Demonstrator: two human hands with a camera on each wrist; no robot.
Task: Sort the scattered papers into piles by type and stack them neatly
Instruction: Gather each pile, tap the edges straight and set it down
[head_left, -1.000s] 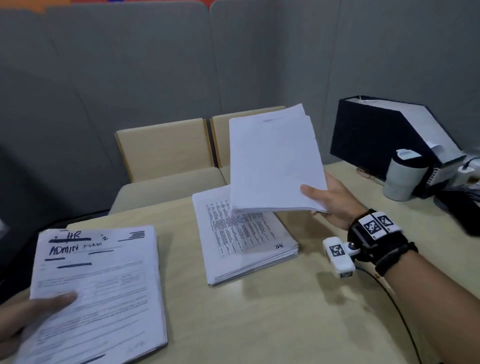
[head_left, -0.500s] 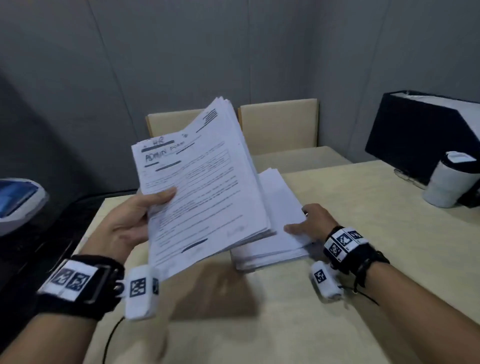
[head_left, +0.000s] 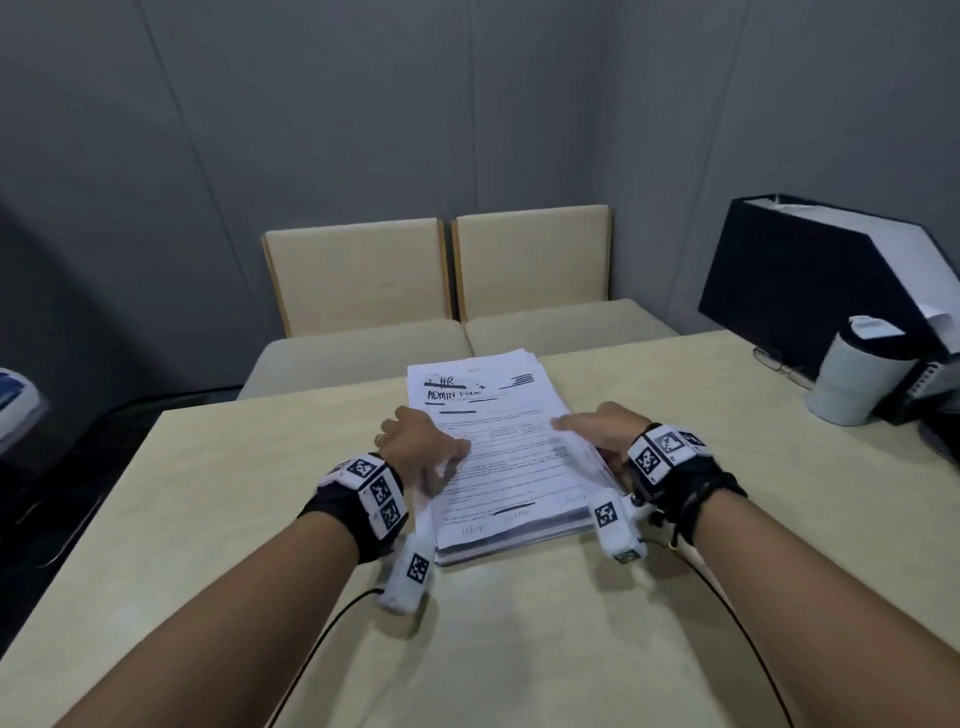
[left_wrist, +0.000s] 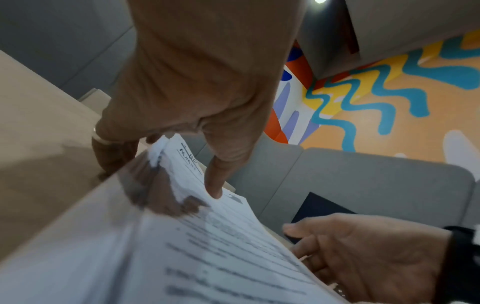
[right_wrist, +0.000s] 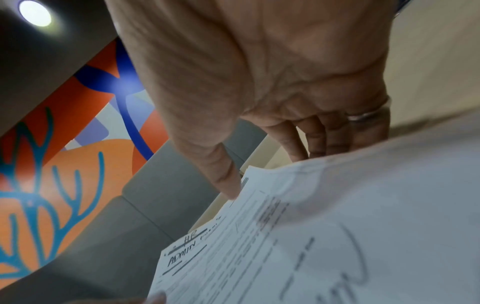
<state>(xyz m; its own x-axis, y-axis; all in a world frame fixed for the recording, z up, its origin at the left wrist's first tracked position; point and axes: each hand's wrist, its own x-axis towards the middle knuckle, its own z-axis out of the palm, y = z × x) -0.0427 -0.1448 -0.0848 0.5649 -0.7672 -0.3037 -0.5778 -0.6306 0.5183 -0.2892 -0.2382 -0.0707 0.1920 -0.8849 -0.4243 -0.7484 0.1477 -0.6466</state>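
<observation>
One thick stack of papers (head_left: 498, 467) lies on the beige table (head_left: 234, 519); its top sheet is headed "HR ADMIN FORM". My left hand (head_left: 421, 441) holds the stack's left edge, thumb on the top sheet and fingers down the side. My right hand (head_left: 592, 436) holds the right edge the same way, where a few sheets are lifted and blurred. In the left wrist view the thumb (left_wrist: 215, 185) presses the printed stack (left_wrist: 221, 257). The right wrist view shows the thumb (right_wrist: 228, 185) on the top sheet (right_wrist: 311, 236), fingers behind the edge.
Two beige chairs (head_left: 358, 275) (head_left: 530, 260) stand past the table's far edge. At the right sit a black file box (head_left: 810, 275), a white lidded cup (head_left: 857, 379) and glasses (head_left: 779, 364). A white and blue device (head_left: 15, 400) is at the far left.
My right hand laid its blank sheets on the middle pile. My left hand lifted the HR admin bundle and set it on top, making one stack. Both hands now hold its side edges.
</observation>
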